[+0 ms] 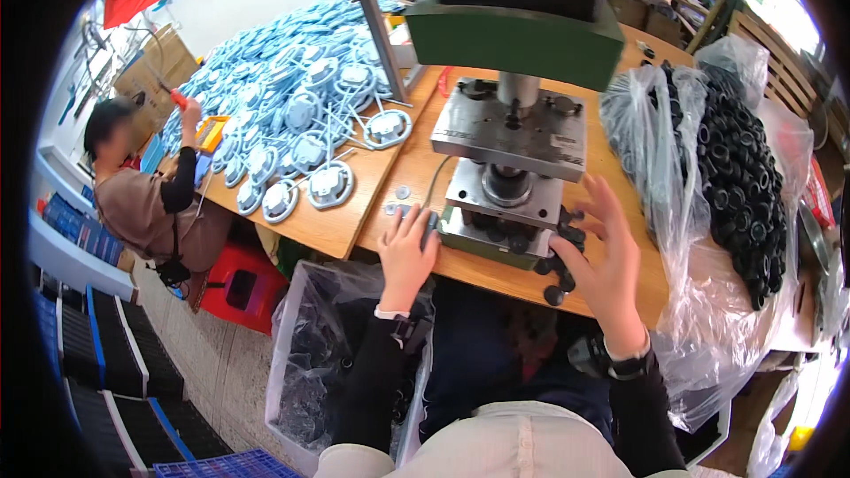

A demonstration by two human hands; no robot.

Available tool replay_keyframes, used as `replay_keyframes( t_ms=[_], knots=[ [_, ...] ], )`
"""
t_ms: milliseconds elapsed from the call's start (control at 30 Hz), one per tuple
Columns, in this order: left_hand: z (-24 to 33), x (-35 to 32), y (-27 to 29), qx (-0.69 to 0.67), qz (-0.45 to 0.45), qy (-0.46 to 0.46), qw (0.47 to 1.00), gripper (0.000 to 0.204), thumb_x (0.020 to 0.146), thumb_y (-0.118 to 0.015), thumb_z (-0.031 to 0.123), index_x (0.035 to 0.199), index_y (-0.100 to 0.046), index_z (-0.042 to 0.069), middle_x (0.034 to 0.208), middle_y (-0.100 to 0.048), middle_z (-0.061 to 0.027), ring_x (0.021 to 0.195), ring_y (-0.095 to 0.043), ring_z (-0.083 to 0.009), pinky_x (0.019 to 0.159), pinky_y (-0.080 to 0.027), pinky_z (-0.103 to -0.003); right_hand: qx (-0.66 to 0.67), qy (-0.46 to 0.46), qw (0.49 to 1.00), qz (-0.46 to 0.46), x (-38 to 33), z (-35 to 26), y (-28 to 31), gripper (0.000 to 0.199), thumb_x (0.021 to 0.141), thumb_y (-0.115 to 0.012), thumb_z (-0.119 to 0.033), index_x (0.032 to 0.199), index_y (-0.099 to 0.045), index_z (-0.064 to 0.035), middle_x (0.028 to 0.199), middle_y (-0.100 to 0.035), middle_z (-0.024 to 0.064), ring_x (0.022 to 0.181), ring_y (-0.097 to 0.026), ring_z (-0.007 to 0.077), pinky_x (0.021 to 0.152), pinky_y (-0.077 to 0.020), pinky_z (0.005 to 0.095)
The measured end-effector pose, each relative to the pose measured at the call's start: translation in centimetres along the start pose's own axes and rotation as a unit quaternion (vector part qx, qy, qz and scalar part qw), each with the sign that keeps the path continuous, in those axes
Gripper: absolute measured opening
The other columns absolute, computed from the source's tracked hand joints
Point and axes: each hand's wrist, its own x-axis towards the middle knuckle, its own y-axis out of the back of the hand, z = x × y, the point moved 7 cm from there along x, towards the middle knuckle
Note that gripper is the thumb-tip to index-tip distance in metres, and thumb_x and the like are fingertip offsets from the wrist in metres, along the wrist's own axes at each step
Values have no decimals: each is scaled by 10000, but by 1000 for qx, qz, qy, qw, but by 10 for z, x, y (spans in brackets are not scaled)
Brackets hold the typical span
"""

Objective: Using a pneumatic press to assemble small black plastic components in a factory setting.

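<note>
In front of me stands a bench press with a green head (513, 40) and a steel die set (509, 128), its lower block holding a round metal insert (506, 184). My left hand (407, 257) lies on the wooden table left of the press base, fingers stretched out, touching a small dark device (431, 228) with a grey cable. My right hand (609, 257) is at the base's right front corner, fingers spread, nothing visible held. Its thumb is by the base. Small black round parts (554, 294) lie in a loose group beside and below that hand.
Clear plastic bags with many black rings (730, 204) lie at the right. Light blue round parts (305, 111) are heaped on the left table, where another person (146, 181) sits. A bag-lined bin (305, 354) stands below my left arm. Small clear discs (403, 192) lie left of the press.
</note>
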Motion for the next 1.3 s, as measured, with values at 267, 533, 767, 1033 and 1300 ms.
replay_keyframes(
  t_ms=[267, 533, 767, 1033, 1300],
  knots=[
    [5, 13, 10, 28, -9, -51, 998, 340, 896, -568, 213, 1188, -600, 43, 1256, -589, -126, 1230, -485, -315, 991, -355, -469, -156, -231, 958, 60, -60, 143, 193, 307, 818, -676, -117, 1109, -636, -28, 987, -681, 75, 865, -644, 171, 740, -491, 288],
    [124, 38, 70, -213, 192, -105, 952, 454, 854, -629, 122, 1263, -493, -21, 1209, -548, -167, 1114, -507, -323, 984, -367, -392, -306, -139, 942, 11, -8, 273, 269, 312, 748, -603, -66, 1053, -612, -1, 978, -648, 201, 967, -608, 377, 842, -484, 397],
    [130, 84, 39, -368, 175, -1, 913, 303, 818, -679, 119, 1058, -596, -45, 999, -636, -110, 928, -577, -167, 822, -441, -313, -314, -239, 916, -71, 13, 303, 237, 614, 631, -793, -153, 1087, -467, 96, 983, -599, 242, 917, -596, 376, 819, -461, 402],
    [143, 79, 41, -323, 198, -3, 925, 284, 819, -681, 131, 1025, -626, -57, 955, -675, -117, 823, -612, -169, 727, -478, -301, -229, -203, 951, 42, -7, 301, 243, 666, 634, -816, -215, 1159, -502, 49, 1091, -549, 236, 1021, -537, 420, 871, -447, 438],
    [157, 73, 35, -312, 126, 30, 941, 333, 838, -704, 227, 1034, -639, -33, 929, -675, -121, 842, -623, -181, 780, -474, -317, -262, -157, 944, 121, -12, 238, 305, 460, 626, -767, -176, 1011, -597, 9, 952, -578, 138, 919, -558, 267, 831, -447, 332]
  ],
)
